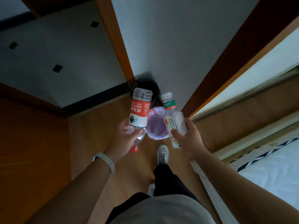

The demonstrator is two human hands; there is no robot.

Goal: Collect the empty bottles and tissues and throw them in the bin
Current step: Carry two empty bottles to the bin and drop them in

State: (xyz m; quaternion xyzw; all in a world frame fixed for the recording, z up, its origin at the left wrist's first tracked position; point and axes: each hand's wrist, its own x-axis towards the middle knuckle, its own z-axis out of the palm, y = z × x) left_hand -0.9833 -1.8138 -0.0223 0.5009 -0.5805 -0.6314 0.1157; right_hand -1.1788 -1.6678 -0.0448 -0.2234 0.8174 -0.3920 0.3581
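Nearly there: drop-off step. Gripping red-labelled bottle in curled left hand, just left of bin; clutching green-labelled bottle, cream-labelled bottle and, probably, tissue in right hand, just right of it. Next: bring both above bin, then let go.

Wooden floor underfoot — a white-sheeted bed at right, brown door frame ahead, dark skirting along the wall.

dim room | daylight from right | slight blur | edges bowed
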